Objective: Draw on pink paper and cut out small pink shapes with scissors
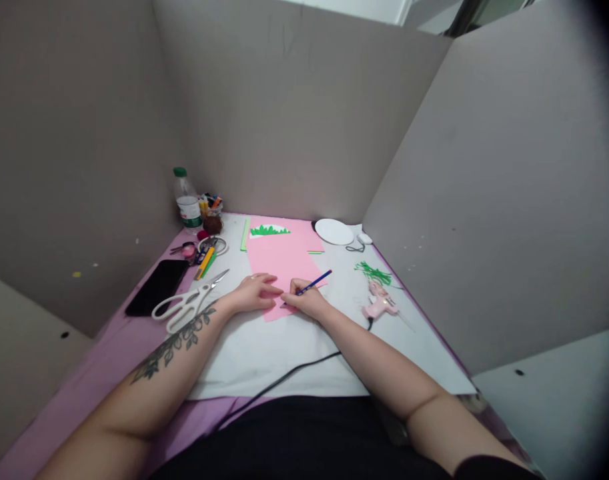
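Observation:
A sheet of pink paper (pixel 279 257) lies on the white cover in front of me. My left hand (pixel 257 292) rests flat on its left side, fingers stretched out across the paper. In my right hand (pixel 304 298) is a blue pencil (pixel 317 280), tilted with its tip down at the near part of the sheet. Whether the pencil has left a line there is too small to tell. Beyond the hands, a white piece with a green grass-like cut-out (pixel 270 231) lies on the pink paper.
White-handled scissors (pixel 187 307) and a black phone (pixel 158 287) lie at the left. Behind them stand a bottle (pixel 188 203) and a pen holder (pixel 213 205). Rightward are a white disc (pixel 334 231), green strips (pixel 373 273) and a pink glue gun (pixel 379 301), its black cord (pixel 294 370) running toward me.

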Tool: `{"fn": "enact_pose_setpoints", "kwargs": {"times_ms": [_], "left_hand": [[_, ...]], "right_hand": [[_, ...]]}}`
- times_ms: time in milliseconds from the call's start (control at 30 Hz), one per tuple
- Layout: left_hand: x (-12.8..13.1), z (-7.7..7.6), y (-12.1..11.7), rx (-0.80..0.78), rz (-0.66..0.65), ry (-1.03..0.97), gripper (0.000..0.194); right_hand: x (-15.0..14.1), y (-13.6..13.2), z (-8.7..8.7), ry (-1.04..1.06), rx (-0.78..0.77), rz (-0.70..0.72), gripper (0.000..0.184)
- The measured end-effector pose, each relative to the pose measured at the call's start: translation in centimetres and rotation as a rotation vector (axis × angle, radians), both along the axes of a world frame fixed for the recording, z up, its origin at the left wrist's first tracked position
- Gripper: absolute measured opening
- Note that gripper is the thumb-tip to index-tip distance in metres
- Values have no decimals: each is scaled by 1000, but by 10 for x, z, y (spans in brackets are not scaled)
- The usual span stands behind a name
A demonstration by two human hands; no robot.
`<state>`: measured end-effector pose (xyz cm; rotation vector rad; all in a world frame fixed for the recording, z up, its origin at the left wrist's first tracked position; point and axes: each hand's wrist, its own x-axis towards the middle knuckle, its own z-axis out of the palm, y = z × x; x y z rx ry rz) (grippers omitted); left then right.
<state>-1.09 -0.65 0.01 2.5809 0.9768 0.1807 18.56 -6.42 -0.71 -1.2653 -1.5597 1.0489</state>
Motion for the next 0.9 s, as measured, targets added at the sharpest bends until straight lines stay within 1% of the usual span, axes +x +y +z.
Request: {"fn": "enact_pose_setpoints", "kwargs": {"times_ms": [167,367,567,800,900], "left_hand": [[0,1,-1,-2,0,6,40],[0,0,0,3,-5,4,41],[-1,-1,1,13,-9,4,40],[-1,-2,1,23,-18,-9,41],[-1,-4,2,24,-21,-11,41]], "right_hand": [[1,-1,-1,52,-42,79,27],[3,-1,-1,26,-16,77,26],[6,2,-5,-11,8,44,23],[8,4,-10,5,11,-8,21],[9,5,-11,-8,11,-57,20]]}}
